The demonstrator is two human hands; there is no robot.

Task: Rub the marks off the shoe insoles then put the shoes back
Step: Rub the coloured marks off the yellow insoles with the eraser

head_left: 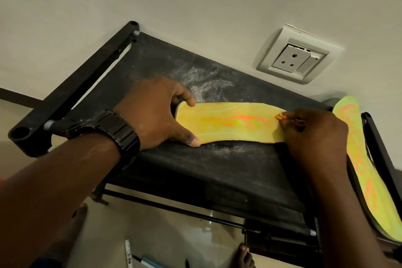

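Observation:
A yellow insole [228,123] with orange marks along its middle lies flat on the black fabric shelf [195,169] of a rack. My left hand [156,115], with a black watch on the wrist, holds the insole's left end between thumb and fingers. My right hand [313,132] rests on the insole's right end with curled fingers, pinching something small that I cannot make out. A second yellow-green insole [365,169] with orange scribbles lies over the rack's right edge.
The rack's black frame [71,91] stands against a pale wall with a white power socket [293,59]. The shelf is dusty. Markers [130,254] lie on the tiled floor below, near a bare foot [244,257].

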